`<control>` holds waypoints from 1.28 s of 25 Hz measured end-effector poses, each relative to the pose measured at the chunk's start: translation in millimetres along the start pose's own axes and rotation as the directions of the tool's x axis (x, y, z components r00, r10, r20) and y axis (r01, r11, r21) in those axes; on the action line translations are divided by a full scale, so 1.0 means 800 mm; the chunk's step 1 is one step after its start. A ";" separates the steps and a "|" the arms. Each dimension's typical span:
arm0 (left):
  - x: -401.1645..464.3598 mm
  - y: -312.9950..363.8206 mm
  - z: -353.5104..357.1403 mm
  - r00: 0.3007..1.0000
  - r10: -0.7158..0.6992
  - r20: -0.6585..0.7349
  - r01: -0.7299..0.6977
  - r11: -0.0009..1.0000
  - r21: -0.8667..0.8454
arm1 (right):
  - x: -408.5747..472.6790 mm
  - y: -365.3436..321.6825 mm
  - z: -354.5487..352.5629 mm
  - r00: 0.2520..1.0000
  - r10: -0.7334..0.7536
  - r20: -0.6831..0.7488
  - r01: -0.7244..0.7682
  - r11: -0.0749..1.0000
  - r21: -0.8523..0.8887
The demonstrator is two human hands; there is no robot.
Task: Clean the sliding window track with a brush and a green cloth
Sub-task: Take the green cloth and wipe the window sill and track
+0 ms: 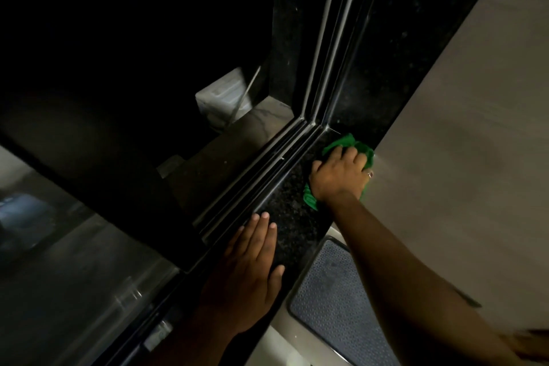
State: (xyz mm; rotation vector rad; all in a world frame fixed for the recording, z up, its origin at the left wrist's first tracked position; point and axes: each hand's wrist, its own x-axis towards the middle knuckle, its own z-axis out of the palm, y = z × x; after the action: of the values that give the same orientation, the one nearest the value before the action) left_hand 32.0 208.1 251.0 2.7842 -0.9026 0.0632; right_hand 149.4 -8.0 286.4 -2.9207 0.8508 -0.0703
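A green cloth [361,147] lies bunched on the dark speckled granite sill [285,205], near the corner where the sill meets the wall. My right hand [340,174] presses down on the cloth, fingers curled over it. My left hand [252,270] rests flat on the sill nearer to me, fingers spread, holding nothing. The sliding window track [264,169] with its metal rails runs along the sill just left of both hands and turns upward at the corner. No brush is visible.
The dark sliding window frame [98,166] and glass [59,261] lie to the left. Outside, a white box-like object [221,95] sits below. A grey textured mat [332,291] lies under the sill. A pale wall [460,128] fills the right.
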 end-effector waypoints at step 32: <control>0.000 0.006 -0.008 1.000 0.002 -0.002 -0.002 1.000 0.022 | -0.009 0.007 -0.004 0.960 -0.237 0.150 0.226 0.970 0.091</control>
State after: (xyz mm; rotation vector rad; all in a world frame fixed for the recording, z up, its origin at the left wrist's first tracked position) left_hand 29.3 205.3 258.2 2.8032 -0.9101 0.0772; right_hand 140.3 -8.7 288.7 -2.8940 0.4699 0.1118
